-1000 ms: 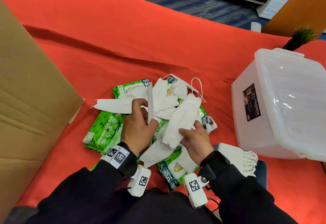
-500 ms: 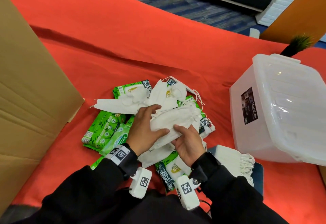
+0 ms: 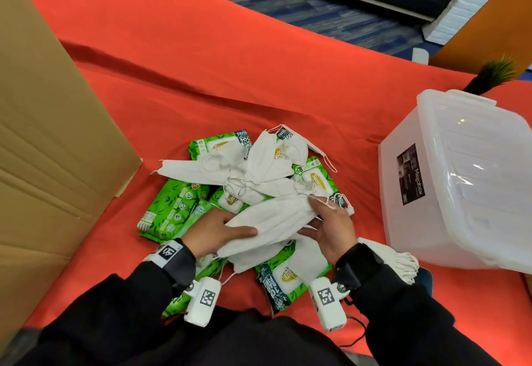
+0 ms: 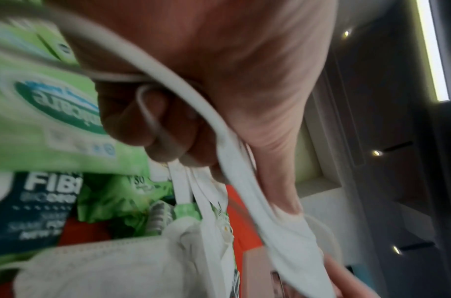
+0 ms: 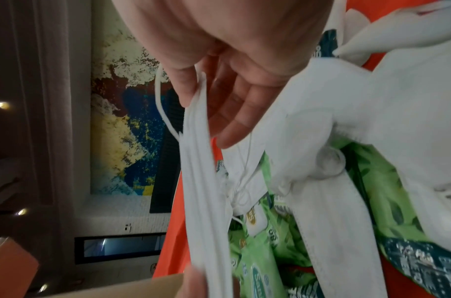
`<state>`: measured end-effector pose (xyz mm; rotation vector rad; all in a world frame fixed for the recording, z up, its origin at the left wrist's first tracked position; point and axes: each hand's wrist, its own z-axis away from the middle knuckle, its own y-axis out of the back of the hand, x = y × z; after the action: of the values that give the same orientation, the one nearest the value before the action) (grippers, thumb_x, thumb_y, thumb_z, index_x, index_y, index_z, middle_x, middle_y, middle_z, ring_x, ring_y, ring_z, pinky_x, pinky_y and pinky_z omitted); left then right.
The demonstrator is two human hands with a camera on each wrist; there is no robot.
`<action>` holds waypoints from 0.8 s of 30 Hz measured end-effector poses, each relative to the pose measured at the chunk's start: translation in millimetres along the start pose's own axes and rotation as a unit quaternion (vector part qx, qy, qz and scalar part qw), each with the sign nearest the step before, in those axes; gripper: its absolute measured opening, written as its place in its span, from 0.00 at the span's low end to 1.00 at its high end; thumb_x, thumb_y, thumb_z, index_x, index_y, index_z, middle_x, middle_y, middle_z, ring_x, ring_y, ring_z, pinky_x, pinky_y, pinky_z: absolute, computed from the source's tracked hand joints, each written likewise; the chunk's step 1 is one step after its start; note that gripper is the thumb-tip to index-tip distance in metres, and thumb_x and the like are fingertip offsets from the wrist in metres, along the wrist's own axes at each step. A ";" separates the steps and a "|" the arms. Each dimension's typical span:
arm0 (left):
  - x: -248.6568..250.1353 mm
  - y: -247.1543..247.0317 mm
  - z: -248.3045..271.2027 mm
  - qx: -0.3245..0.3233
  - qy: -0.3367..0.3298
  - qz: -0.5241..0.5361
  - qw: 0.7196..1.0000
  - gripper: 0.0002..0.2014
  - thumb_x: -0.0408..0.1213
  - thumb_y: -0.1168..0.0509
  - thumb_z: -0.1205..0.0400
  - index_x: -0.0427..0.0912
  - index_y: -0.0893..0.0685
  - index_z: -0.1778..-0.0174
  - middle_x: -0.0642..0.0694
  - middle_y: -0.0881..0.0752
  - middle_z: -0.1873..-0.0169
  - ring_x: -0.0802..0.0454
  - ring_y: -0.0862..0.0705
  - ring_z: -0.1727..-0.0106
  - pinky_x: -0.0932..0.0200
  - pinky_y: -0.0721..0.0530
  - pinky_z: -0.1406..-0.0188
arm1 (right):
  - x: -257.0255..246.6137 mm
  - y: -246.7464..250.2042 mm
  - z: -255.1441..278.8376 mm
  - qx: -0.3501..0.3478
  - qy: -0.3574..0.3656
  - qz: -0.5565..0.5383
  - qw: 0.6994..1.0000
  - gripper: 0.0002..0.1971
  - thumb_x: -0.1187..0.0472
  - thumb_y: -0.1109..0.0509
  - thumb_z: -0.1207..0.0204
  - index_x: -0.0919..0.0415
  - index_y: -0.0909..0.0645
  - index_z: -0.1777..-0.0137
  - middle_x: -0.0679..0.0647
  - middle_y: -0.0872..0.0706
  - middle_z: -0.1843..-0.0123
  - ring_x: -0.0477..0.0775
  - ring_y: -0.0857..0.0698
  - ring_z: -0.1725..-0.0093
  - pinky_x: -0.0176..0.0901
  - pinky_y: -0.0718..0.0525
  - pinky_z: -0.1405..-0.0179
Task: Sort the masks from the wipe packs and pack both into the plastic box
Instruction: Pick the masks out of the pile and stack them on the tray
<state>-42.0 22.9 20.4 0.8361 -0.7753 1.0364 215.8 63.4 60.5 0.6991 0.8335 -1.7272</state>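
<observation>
Both hands hold a flat stack of white masks (image 3: 273, 219) over the pile, one hand at each end. My left hand (image 3: 230, 229) grips the near-left end, thumb on top; in the left wrist view its fingers curl round the mask edges (image 4: 244, 181). My right hand (image 3: 328, 221) pinches the far-right end, and the right wrist view shows thumb and fingers on the stack (image 5: 201, 181). Beneath lie more loose masks (image 3: 259, 170) mixed with green wipe packs (image 3: 169, 207). The translucent plastic box (image 3: 460, 181) stands to the right, apparently with its lid on.
A big cardboard box (image 3: 51, 149) fills the left side. Everything lies on a red cloth (image 3: 259, 77). A separate bundle of white masks (image 3: 400, 262) sits by my right wrist, near the plastic box. A dark green tuft (image 3: 495, 72) pokes up behind the box.
Each hand held its own mask a second ago. They came together, and the masks now lie as one flat stack between both hands, lower and nearer to me.
</observation>
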 end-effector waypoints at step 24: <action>-53.1 57.4 21.6 -0.080 0.014 0.084 0.993 0.36 0.59 0.12 0.46 0.38 0.10 0.49 0.52 0.25 0.77 0.56 0.27 0.75 0.63 0.26 0.71 | -0.5 29.6 -18.0 0.037 -0.135 -0.071 0.988 0.19 0.55 0.37 0.18 0.51 0.37 0.70 0.49 0.39 0.74 0.48 0.39 0.78 0.39 0.39 0.79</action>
<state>-115.8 -1.8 -2.7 0.6256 -0.9040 1.1152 245.3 72.0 44.5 0.4476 0.6458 -1.9384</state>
